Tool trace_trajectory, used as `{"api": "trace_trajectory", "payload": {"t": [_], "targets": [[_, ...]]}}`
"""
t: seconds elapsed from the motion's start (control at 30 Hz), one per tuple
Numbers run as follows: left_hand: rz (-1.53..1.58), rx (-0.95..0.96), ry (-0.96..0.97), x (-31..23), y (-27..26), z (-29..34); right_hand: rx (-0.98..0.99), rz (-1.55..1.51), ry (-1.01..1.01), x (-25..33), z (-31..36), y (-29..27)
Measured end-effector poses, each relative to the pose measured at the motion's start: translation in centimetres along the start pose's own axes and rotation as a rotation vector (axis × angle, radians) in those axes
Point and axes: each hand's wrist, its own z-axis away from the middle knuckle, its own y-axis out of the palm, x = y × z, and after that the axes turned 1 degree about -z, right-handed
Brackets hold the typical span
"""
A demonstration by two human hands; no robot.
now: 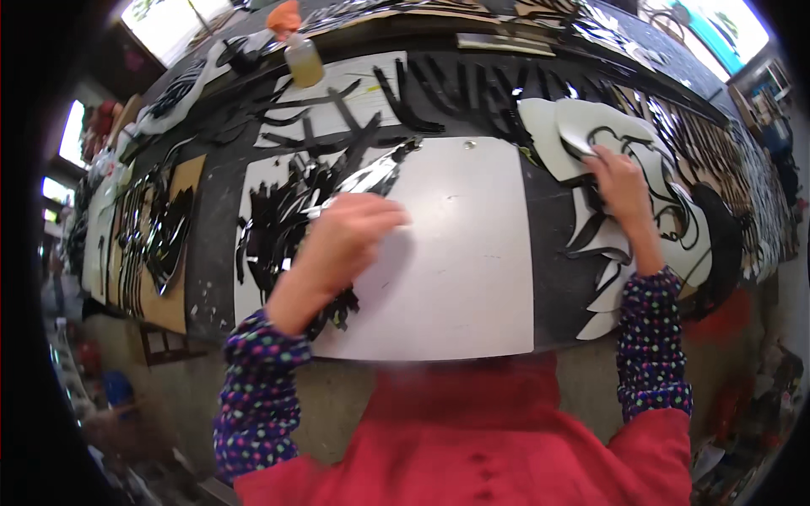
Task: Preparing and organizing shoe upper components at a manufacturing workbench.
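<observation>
Over the pale board (pixel 472 287) on the dark table (pixel 557 287), your left hand (pixel 350 232) hangs with its fingers bunched; blur leaves it unclear whether they pinch anything. Close under it, to its left, the heap of glossy black strips (pixel 278 211) covers that side of the board. Well apart, your right hand (pixel 620 181) has its fingertips at the edge of a white cut piece (pixel 582 122), topmost in an overlapping pile; you cannot tell how firmly they grip. That pile crowds the table right of the board, with a curved black piece (pixel 717 244) beside it. Beyond the board, loose black strips cross a white sheet (pixel 337 76), and a bottle with an orange top (pixel 304 63) stands at its edge. Left lies strip-covered cardboard (pixel 187 181).
</observation>
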Motion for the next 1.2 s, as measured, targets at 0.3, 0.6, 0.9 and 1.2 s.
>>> {"api": "trace_trajectory", "payload": {"t": [0.3, 0.6, 0.9, 1.2], "targets": [[1.589, 0.216, -0.558, -13.1, 6.7, -8.3, -0.487, -0.311, 0.07, 9.9, 7.1, -8.5], [0.619, -0.172, 0.122, -12.9, 5.6, -7.2, -0.204, -0.818, -0.241, 15.5, 11.0, -12.2], [0.164, 0.02, 0.306, -15.8, 12.3, -1.4, 0.435, -0.631, 0.079, 14.5, 6.1, -13.0], [0.691, 0.569, -0.037, -8.7, 6.8, -1.6, 0.609, -0.372, -0.057, 15.6, 12.3, -4.5]]}}
